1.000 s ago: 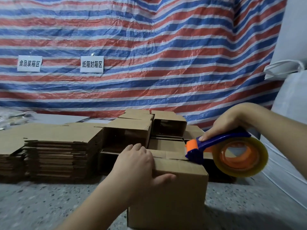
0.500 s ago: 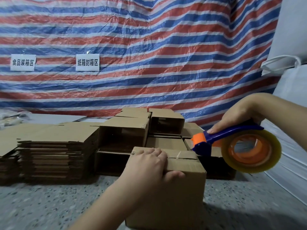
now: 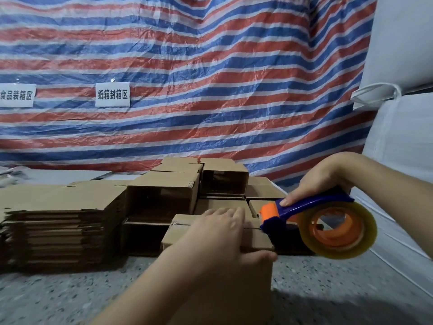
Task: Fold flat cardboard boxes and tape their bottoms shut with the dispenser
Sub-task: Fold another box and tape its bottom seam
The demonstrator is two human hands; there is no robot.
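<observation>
A folded cardboard box stands on the speckled floor in front of me, its closed flaps facing up. My left hand lies flat across those flaps, thumb hooked over the near top edge. My right hand grips the blue handle of a tape dispenser with an orange head and a clear tape roll. The dispenser's head sits at the box's top right edge, at the seam between the flaps.
A tall stack of flat cardboard boxes lies to the left. Several erected boxes are piled behind the one I hold. A striped tarp with two labels hangs behind, and white sacks stand at the right.
The dispenser head dropped back to the box's top right edge after lifting away to the right. My left hand slid rightward along the flaps. The camera tilted slightly.
</observation>
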